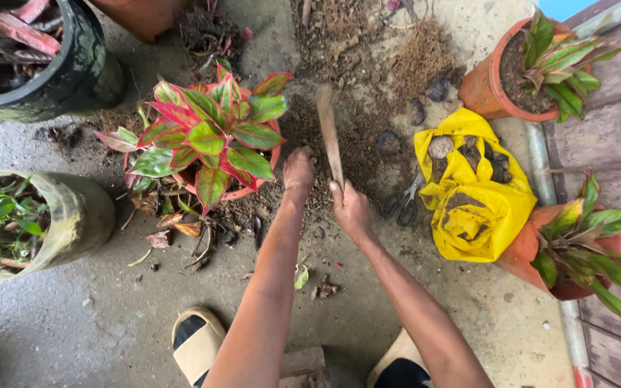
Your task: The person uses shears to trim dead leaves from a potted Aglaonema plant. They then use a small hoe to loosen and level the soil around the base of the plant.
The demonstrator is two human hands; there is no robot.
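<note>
Nearest the camera: two sandalled feet, the left sandal (pixel 195 345) tan with a dark insole, and a wooden block (pixel 303 368) between them on the concrete floor (pixel 88 323).

Both forearms reach forward from the bottom edge. Right hand (pixel 351 210) closed in a fist around the lower end of a flat wooden stick (pixel 329 133); the stick runs away from the person, slightly tilted left, its far end over the soil pile (pixel 357 122). Left hand (pixel 298 171) lies just left of the stick, fingers curled down into loose soil; cannot tell whether it grips anything.

Just right of the right hand: a pair of scissors (pixel 402 202), dark handles toward the person, lying on the floor beside a yellow plastic bag (pixel 483 215). The bag is crumpled open, with dark clods on it.

Left of the left hand: a red-and-green leafed plant (pixel 210 136) in an orange pot, dry leaves and roots scattered at its base.

Far left: a pale pot (pixel 73 215) on its side with green shoots, and beyond it a black pot (pixel 73 72) with reddish leaves.

Right edge: two terracotta pots with green-pink plants, one near (pixel 533 251) touching the yellow bag, one farther (pixel 486 90), both along a wooden plank edge.

Farthest: a tuft of dry brown root fibre (pixel 418 57) on the soil.
</note>
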